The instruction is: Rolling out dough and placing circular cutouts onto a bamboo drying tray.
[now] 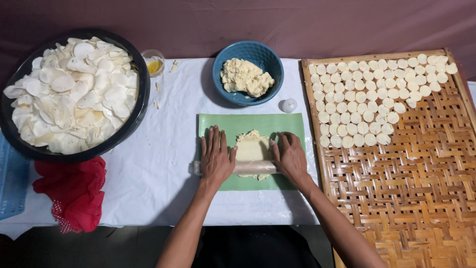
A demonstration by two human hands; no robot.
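My left hand (216, 155) and my right hand (290, 156) lie flat, palms down, on the two ends of a pale rolling pin (254, 167). The pin lies across a flattened sheet of cream dough (252, 147) on a green mat (258, 123). Both hands have their fingers stretched forward and press on the pin without curling around it. Behind the mat stands a blue bowl (265, 52) holding a lump of the same dough (245, 77).
A woven bamboo tray (421, 168) at the right carries several rows of small white dough discs (367, 94). A big black basin (141, 99) of thin white chips is at the left, with a red cloth (74, 191) below. A small cup (153, 62) and white cap (289, 105) sit nearby.
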